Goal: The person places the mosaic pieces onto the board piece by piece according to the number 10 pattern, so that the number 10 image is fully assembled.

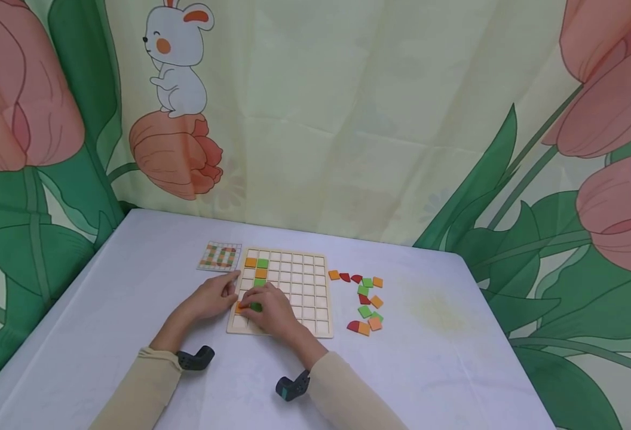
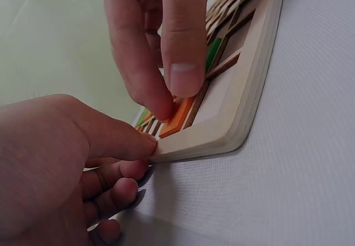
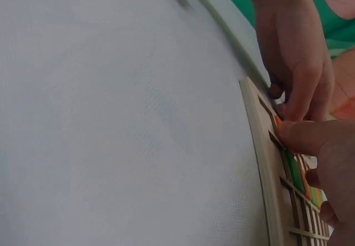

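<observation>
A wooden grid board (image 1: 328, 304) lies on the table, with a few orange and green square tiles set in its left columns, among them a green tile (image 1: 262, 263) and an orange tile (image 1: 261, 273). My left hand (image 1: 210, 298) holds the board's left edge, thumb at the rim and the other fingers curled below it. Over the lower left cells, my right hand (image 1: 273, 310) pinches another orange tile (image 2: 177, 117) between thumb and forefinger. That tile lies low in a cell near the rim, partly hidden by the fingertips.
A small pattern card (image 1: 220, 255) lies beyond the board's upper left corner. Right of the board are scattered loose pieces: orange squares, green squares (image 1: 365, 312) and red quarter-rounds (image 1: 345, 277). A floral curtain (image 1: 337, 119) hangs behind the white-covered table (image 1: 428, 370).
</observation>
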Available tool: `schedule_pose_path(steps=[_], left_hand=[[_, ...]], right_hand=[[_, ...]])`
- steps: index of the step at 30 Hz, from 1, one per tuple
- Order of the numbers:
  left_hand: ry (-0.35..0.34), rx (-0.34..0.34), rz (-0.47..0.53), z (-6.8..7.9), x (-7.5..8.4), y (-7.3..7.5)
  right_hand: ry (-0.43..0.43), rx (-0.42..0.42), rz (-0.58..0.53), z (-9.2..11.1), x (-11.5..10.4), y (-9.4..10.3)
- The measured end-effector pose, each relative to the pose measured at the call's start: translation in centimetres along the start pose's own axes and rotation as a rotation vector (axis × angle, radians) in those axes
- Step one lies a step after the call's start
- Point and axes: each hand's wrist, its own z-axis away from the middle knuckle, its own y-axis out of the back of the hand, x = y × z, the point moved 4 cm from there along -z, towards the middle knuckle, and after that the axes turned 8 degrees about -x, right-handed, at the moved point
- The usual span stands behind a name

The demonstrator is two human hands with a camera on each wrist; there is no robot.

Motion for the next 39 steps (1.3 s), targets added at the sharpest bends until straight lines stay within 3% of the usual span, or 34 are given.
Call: schedule_pose_path(steps=[13,21,30,39], left_hand=[[0.029,-0.001,0.016,-0.1,0.0,-0.1],[0.037,0.004,0.027,0.0,0.1,-0.1],[0.055,0.012,0.036,0.0,0.2,-0.1],[0.059,0.005,0.036,0.1,0.4,-0.1]], right_hand=[[-0.005,0.039,-0.054,0.5,1.0,1.0],[-0.105,0.034,-0.113,1.3,3.0,2.2],[-0.197,0.086,-0.197,2.5,5.6,3.5],[-0.264,0.101,-0.197,3.8,7.6,4.8]])
